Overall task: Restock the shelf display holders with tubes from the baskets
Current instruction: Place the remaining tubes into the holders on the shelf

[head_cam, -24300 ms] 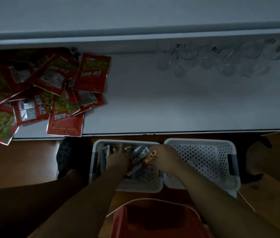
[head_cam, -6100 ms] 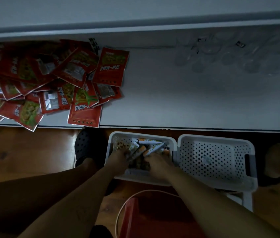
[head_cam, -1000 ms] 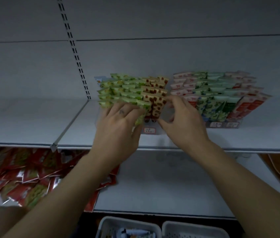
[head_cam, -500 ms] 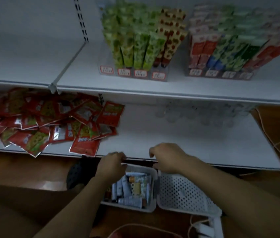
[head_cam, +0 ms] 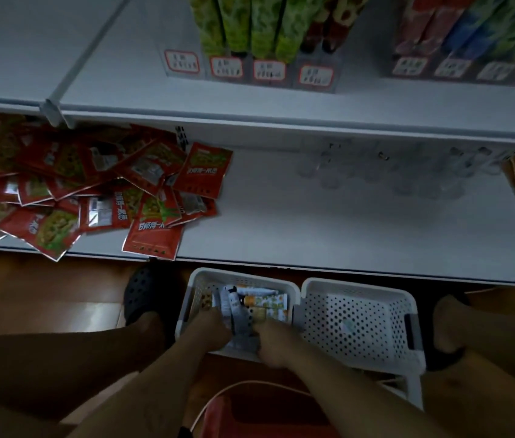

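Head view, looking down. The left hand [head_cam: 210,327] and the right hand [head_cam: 270,343] are both lowered into the left basket [head_cam: 199,277], knuckles up and fingers curled downward among the tubes [head_cam: 251,303]. The fingertips are hidden in the dim light, so it cannot be told whether either hand has closed on a tube or only rests against the pile. A grey tube [head_cam: 239,320] lies between the two hands, touching both.

The remaining tubes lie flat and crosswise in the far half of this white perforated basket. Just beside it, on the right and touching, stands the right basket [head_cam: 360,324], its dotted floor in plain sight. Both baskets rest on the wooden floor [head_cam: 44,295] below the front edge of the lower shelf [head_cam: 344,232].

A loose heap of red sachets [head_cam: 91,184] covers the left part of the lower shelf; blurred clear plastic pieces [head_cam: 392,172] sit at its rear right. On the upper shelf [head_cam: 281,105], the left display holder [head_cam: 316,75] carries green and red-brown tubes behind price labels [head_cam: 226,67]; the right display holder [head_cam: 471,69] carries red, blue and green ones. A black shoe [head_cam: 142,295] stands left of the baskets.
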### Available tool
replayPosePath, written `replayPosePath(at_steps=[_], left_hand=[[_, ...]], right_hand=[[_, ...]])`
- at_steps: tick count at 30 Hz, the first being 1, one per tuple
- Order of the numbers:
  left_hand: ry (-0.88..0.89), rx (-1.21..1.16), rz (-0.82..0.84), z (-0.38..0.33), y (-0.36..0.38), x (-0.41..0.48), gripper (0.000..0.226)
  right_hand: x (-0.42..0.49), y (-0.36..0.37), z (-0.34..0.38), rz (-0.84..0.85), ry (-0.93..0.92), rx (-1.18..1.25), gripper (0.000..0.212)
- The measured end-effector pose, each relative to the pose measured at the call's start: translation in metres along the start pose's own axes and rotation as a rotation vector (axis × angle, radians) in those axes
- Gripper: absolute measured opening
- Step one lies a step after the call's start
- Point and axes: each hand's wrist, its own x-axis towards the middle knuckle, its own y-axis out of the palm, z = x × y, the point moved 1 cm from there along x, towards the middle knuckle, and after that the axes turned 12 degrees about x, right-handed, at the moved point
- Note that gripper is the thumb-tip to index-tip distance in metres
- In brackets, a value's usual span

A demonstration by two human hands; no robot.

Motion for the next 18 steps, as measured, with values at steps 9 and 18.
replayPosePath(at_steps=[9, 18], left_hand=[[-0.070, 0.029, 0.091, 0.014, 0.024, 0.026, 0.051], [-0.107, 0.040, 0.031, 0.011, 0.026, 0.035, 0.035]], right_hand=[[0.048, 0.014, -0.011, 0.018, 0.077, -0.024, 0.049], [0.053, 0.021, -0.007, 0.028, 0.117, 0.036, 0.045]])
